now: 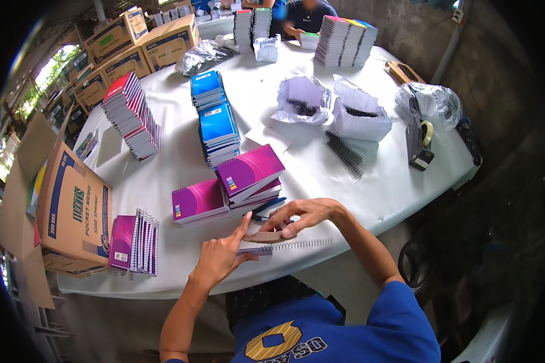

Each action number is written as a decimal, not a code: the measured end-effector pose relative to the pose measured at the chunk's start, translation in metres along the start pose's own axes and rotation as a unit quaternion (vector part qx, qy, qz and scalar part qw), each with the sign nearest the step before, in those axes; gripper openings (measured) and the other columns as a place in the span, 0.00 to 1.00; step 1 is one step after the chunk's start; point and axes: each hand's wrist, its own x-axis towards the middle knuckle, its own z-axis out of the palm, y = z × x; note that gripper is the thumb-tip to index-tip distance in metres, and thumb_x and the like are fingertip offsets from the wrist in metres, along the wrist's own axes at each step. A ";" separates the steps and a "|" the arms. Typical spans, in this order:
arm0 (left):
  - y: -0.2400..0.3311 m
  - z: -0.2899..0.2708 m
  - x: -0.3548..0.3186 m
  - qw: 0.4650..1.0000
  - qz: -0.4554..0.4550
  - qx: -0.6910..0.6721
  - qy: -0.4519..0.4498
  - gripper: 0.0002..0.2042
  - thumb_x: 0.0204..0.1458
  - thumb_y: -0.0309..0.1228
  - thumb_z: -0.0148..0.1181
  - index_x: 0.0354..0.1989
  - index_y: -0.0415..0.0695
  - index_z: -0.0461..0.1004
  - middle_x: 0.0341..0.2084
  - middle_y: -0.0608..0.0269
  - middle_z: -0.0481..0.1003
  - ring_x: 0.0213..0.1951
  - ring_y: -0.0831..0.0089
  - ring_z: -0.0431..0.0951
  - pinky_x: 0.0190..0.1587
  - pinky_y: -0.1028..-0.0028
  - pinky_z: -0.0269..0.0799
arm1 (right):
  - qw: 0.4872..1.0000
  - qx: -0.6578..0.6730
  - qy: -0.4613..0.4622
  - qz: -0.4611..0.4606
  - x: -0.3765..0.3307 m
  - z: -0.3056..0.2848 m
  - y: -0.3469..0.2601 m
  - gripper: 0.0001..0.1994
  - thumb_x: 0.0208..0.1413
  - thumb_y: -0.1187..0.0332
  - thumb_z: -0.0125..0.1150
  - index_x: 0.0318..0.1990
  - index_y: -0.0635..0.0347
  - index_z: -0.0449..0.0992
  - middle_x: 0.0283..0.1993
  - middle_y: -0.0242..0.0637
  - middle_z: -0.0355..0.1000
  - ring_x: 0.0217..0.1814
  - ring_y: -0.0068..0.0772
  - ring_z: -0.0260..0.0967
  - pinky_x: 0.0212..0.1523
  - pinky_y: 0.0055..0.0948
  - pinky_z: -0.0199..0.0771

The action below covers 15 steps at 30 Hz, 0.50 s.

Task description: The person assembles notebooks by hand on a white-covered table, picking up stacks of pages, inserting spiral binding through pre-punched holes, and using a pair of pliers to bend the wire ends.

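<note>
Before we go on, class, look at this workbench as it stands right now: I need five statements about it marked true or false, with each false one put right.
1. The right hand has its fingers on a curved brown piece. True.
2. The blue notebooks are to the right of the tape dispenser. False: the blue notebooks are to its left.
3. Loose black coils lie on the white table. True.
4. The large cardboard box at the left is shut. False: the cardboard box has its flaps open.
5. A wire coil reaches out rightward below the right hand. True.
</note>
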 end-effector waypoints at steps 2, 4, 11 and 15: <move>-0.002 -0.001 0.004 1.000 -0.006 -0.004 -0.013 0.54 0.41 0.57 0.68 0.75 0.56 0.44 0.32 0.48 0.80 0.33 0.46 0.81 0.35 0.54 0.76 | 0.994 -0.091 -0.007 0.057 0.004 0.007 -0.001 0.31 0.58 0.44 0.60 0.60 0.57 0.75 0.43 0.43 0.76 0.41 0.35 0.67 0.40 0.34 0.67; -0.002 0.000 0.004 0.999 -0.009 -0.008 -0.033 0.54 0.41 0.57 0.68 0.75 0.56 0.43 0.31 0.47 0.80 0.33 0.45 0.81 0.35 0.53 0.75 | 0.993 -0.112 0.005 0.042 0.004 0.004 0.008 0.30 0.57 0.44 0.60 0.60 0.56 0.75 0.44 0.42 0.77 0.41 0.35 0.67 0.39 0.33 0.66; -0.001 -0.004 0.007 0.996 -0.016 -0.016 -0.088 0.54 0.44 0.57 0.66 0.75 0.52 0.40 0.52 0.52 0.76 0.36 0.44 0.80 0.38 0.51 0.77 | 0.993 -0.089 -0.010 0.078 0.009 0.006 0.011 0.30 0.56 0.44 0.62 0.57 0.58 0.77 0.47 0.45 0.76 0.39 0.36 0.68 0.39 0.34 0.67; -0.001 -0.005 0.004 0.997 -0.020 -0.028 -0.076 0.55 0.44 0.56 0.67 0.75 0.52 0.39 0.54 0.50 0.74 0.38 0.44 0.80 0.39 0.51 0.77 | 0.997 -0.065 -0.040 0.018 0.005 0.000 -0.003 0.30 0.57 0.45 0.61 0.58 0.61 0.76 0.48 0.44 0.76 0.45 0.37 0.69 0.41 0.35 0.67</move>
